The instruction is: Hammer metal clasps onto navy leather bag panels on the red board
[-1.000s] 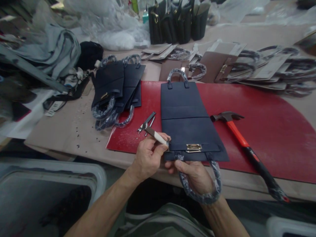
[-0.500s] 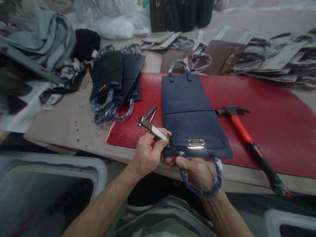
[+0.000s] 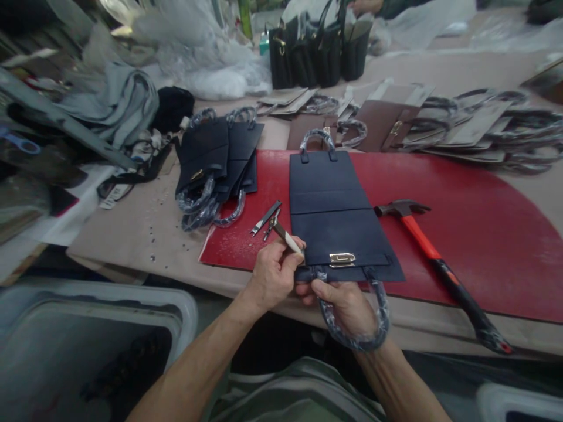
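Observation:
A flat navy leather bag panel [image 3: 336, 217] lies on a red mat [image 3: 461, 205], with a gold clasp [image 3: 342, 258] near its front edge. My left hand [image 3: 272, 275] is closed on a white-handled metal tool [image 3: 285, 237], whose near end touches the panel's front left corner. My right hand [image 3: 347, 302] grips the panel's front edge from below, inside the plastic-wrapped handle loop [image 3: 378, 319]. Another wrapped handle [image 3: 316, 138] sits at the panel's far end.
A red-handled hammer [image 3: 433, 255] lies right of the panel. Two small metal tools [image 3: 266, 218] rest on the mat to the left. More navy panels [image 3: 215, 161] are stacked at left, brown panels [image 3: 396, 114] and upright black bags [image 3: 316, 50] behind. A grey bin [image 3: 88, 305] stands below the table edge.
The view shifted slightly. My left hand tilted the white-handled tool so that its metal end points farther away. My right hand keeps its grip on the panel's front edge.

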{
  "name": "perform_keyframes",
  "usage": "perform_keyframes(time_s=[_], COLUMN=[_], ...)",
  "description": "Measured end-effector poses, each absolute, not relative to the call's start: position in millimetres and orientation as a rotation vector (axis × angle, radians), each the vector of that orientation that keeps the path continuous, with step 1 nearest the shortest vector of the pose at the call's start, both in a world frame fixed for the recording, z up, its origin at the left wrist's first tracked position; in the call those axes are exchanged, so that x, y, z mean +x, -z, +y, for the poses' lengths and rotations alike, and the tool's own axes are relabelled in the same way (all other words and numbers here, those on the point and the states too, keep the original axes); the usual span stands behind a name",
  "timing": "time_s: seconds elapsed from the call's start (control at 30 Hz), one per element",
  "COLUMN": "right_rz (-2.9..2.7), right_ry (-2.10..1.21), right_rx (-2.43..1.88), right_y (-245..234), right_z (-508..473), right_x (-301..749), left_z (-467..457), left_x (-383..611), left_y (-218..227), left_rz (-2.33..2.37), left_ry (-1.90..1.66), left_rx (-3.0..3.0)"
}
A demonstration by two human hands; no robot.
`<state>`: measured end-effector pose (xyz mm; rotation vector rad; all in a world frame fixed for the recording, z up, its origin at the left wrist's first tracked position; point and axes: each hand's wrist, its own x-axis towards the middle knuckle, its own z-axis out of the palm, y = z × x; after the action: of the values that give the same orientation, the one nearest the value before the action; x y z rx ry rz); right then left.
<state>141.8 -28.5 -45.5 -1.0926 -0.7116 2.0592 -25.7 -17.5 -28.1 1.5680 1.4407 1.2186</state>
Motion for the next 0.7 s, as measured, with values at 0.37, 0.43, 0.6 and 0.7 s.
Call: perform_keyframes(time_s=[0.37,0.43,0.6,0.7], right_rz=[-0.368,-0.350,-0.285,-0.203], right_ry=[-2.131,-2.149,-2.154,-2.174], right_rx=[-0.906,-0.962,-1.048,-1.063], right_y=[48,54,60,58], right_z=[-30,-32,-35,-40], right_x=[144,147,149,151], left_z=[0,-1,-5,-8], left_x=[-19,-17,-14,-14], left_y=[31,32,37,42], left_rz=[1.469,1.471,1.466,1.436], left_ry=[-1.118,-1.095,-1.088,-1.099], left_rx=[1.674,1.732,1.905,1.981])
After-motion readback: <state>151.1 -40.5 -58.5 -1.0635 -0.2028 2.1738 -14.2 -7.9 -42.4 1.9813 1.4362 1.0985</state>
